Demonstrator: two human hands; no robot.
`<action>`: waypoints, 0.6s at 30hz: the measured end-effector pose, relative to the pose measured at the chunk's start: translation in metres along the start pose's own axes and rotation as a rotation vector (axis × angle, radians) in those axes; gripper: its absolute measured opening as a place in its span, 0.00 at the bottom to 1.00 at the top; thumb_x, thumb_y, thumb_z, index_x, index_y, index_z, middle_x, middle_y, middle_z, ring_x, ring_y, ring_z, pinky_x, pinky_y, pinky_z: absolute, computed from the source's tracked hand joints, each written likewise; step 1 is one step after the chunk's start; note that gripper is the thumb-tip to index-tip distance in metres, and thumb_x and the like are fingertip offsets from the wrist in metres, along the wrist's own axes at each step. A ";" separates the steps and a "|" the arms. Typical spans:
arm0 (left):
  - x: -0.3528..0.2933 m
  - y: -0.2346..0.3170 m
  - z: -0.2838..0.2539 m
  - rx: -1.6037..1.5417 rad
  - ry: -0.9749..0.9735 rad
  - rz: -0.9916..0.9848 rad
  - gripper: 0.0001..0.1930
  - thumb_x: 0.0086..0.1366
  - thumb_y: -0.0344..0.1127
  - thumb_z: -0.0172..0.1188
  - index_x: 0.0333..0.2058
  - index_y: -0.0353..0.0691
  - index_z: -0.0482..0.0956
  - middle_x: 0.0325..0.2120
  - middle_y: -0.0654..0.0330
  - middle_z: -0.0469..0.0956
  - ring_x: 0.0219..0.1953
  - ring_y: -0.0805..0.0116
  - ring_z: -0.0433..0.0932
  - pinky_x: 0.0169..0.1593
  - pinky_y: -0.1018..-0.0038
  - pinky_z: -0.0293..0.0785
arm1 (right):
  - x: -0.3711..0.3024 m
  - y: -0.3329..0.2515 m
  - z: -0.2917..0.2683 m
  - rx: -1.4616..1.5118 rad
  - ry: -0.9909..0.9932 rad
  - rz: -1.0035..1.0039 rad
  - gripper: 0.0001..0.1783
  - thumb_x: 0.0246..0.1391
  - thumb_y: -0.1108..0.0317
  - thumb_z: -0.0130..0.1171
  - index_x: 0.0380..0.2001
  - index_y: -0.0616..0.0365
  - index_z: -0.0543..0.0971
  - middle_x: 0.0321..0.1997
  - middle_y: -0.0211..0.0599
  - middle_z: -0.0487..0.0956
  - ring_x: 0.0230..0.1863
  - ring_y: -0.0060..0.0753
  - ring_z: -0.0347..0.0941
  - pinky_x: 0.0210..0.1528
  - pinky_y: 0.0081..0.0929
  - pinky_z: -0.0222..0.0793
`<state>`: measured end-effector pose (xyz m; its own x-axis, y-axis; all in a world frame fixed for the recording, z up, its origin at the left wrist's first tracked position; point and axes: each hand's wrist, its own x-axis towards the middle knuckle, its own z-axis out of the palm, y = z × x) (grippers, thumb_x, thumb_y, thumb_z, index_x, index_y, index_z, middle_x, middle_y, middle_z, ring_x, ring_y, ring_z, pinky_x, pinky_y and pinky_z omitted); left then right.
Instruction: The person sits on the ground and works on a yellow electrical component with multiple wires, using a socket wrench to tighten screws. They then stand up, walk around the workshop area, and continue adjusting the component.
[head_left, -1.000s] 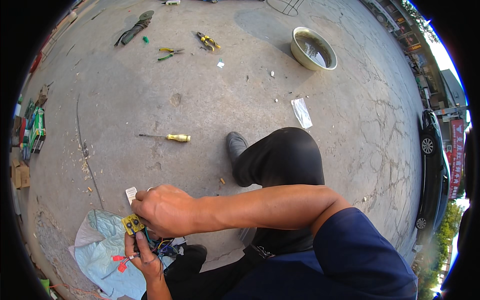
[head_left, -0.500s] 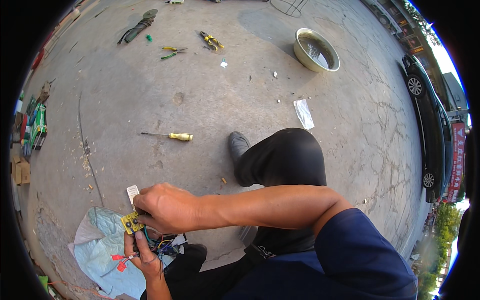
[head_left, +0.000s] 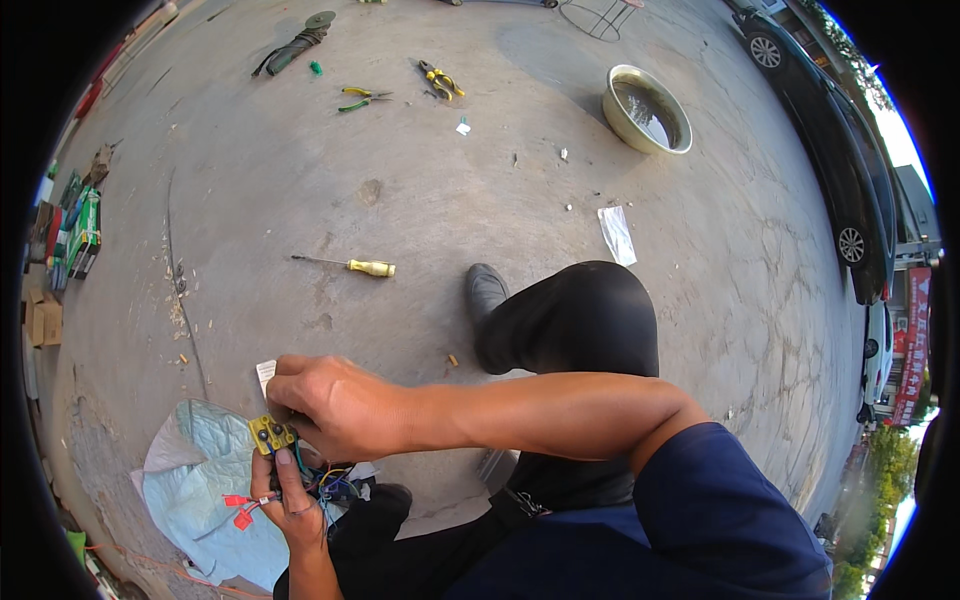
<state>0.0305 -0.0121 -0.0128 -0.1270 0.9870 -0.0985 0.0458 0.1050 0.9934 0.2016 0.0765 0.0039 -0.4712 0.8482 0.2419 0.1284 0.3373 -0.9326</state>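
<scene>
My left hand (head_left: 292,500) is closed round a yellow block (head_left: 270,436) with two dark round parts on its face, the thumb pressed at its lower edge. Coloured wires (head_left: 335,482) bunch beside it, and red connectors (head_left: 240,511) hang out below the fingers. Just above the block, my right hand (head_left: 340,405) has bent fingers closed on a flat white strip (head_left: 266,374) with fine marks; only its end shows. The right fingertips are mostly hidden behind the back of the hand. A pale blue sheet (head_left: 195,490) lies on the ground under the left hand.
A screwdriver (head_left: 370,268) lies ahead on the concrete. Farther off are green-handled pliers (head_left: 360,98), yellow-and-black pliers (head_left: 440,80) and a metal basin (head_left: 648,110) of dark water. Boxes (head_left: 85,232) line the left edge. A black car (head_left: 825,130) is at the right.
My right hand has shifted slightly and turned, and less of the white strip shows. The left hand keeps its hold on the block. The black car has moved farther ahead; a light car shows behind it.
</scene>
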 end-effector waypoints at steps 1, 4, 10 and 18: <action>-0.001 -0.001 0.001 -0.025 0.051 -0.008 0.12 0.74 0.37 0.51 0.43 0.33 0.76 0.29 0.64 0.76 0.29 0.79 0.73 0.32 0.81 0.69 | 0.005 0.000 -0.002 0.066 -0.042 0.065 0.10 0.42 0.77 0.63 0.31 0.64 0.76 0.32 0.48 0.75 0.35 0.52 0.76 0.37 0.40 0.75; 0.000 -0.001 -0.005 0.001 0.026 -0.004 0.12 0.73 0.36 0.52 0.43 0.31 0.76 0.28 0.61 0.78 0.26 0.76 0.75 0.33 0.79 0.71 | 0.012 0.001 -0.018 0.615 -0.114 0.409 0.08 0.60 0.76 0.59 0.43 0.65 0.77 0.40 0.34 0.79 0.42 0.20 0.75 0.44 0.22 0.74; 0.003 0.007 -0.011 0.055 -0.026 0.034 0.13 0.73 0.36 0.51 0.44 0.29 0.75 0.28 0.58 0.79 0.28 0.74 0.76 0.37 0.77 0.73 | 0.022 -0.011 -0.033 0.883 -0.105 0.738 0.14 0.57 0.72 0.57 0.45 0.65 0.78 0.35 0.31 0.77 0.32 0.21 0.71 0.35 0.23 0.68; 0.009 0.008 -0.012 0.467 0.034 0.516 0.07 0.67 0.29 0.60 0.38 0.31 0.76 0.22 0.58 0.75 0.19 0.70 0.71 0.23 0.73 0.65 | 0.012 -0.024 -0.013 0.054 -0.193 0.226 0.09 0.52 0.74 0.69 0.36 0.63 0.82 0.23 0.26 0.71 0.19 0.12 0.60 0.20 0.19 0.55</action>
<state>0.0178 -0.0043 -0.0050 -0.0054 0.9214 0.3886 0.5292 -0.3271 0.7829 0.2044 0.0841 0.0322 -0.5938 0.8042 -0.0237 0.2045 0.1224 -0.9712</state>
